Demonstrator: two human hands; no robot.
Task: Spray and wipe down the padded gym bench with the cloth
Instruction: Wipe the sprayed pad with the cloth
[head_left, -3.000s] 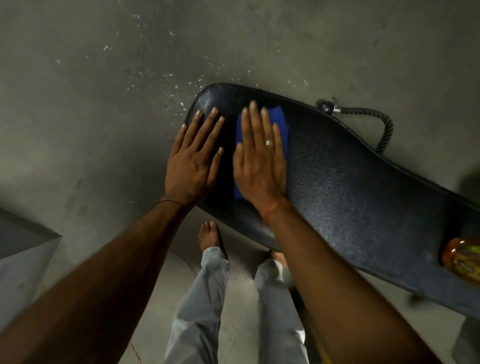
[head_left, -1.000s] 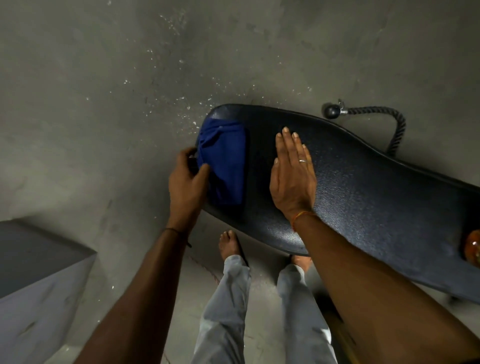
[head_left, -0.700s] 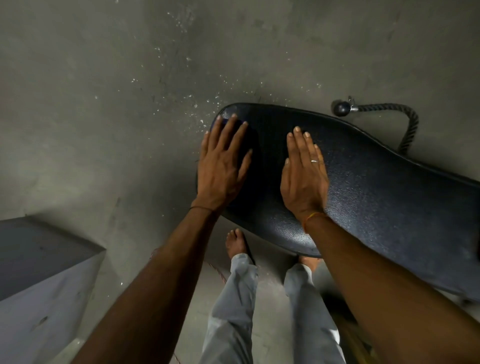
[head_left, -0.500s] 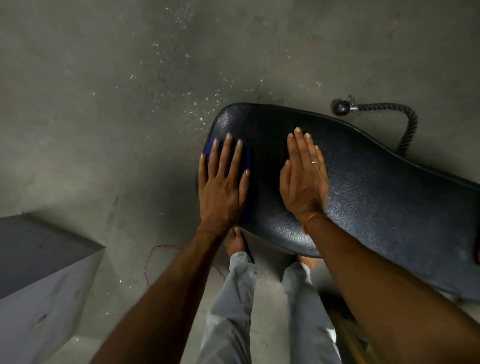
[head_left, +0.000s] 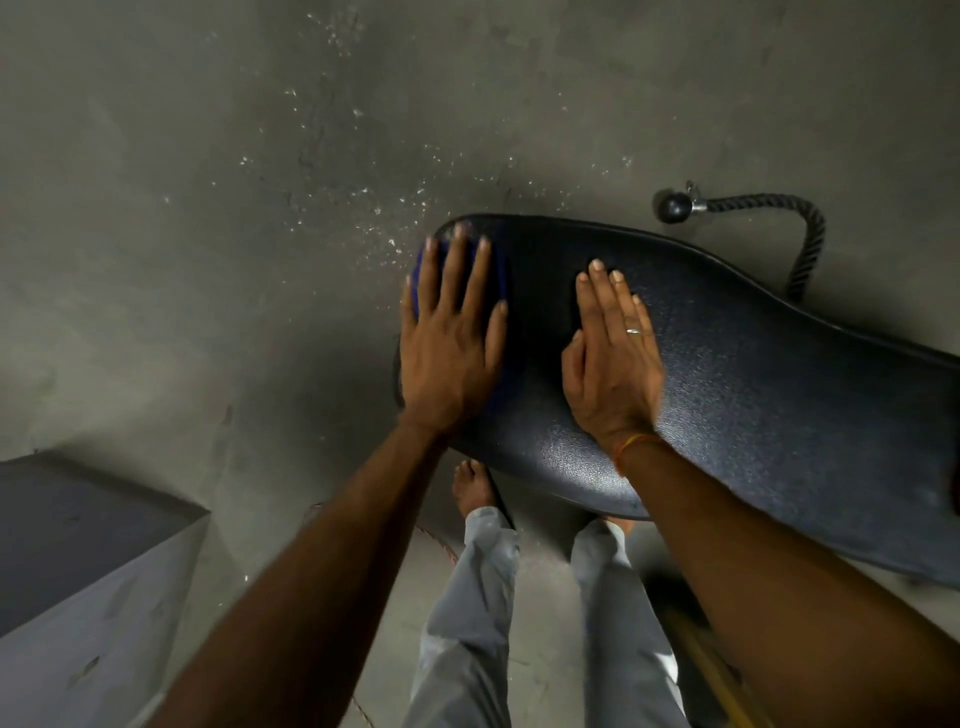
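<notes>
Your left hand (head_left: 451, 358) presses the blue cloth (head_left: 500, 332) flat on the bench (head_left: 779, 395) end, fingers (head_left: 457, 270) spread for wiping pressure; your right hand (head_left: 613, 364), fingers together, braces the pad.

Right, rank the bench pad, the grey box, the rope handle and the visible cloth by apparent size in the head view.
1. bench pad
2. grey box, cut off by the frame and nearer the camera, so unsure
3. rope handle
4. cloth, mostly hidden under the left hand
</notes>
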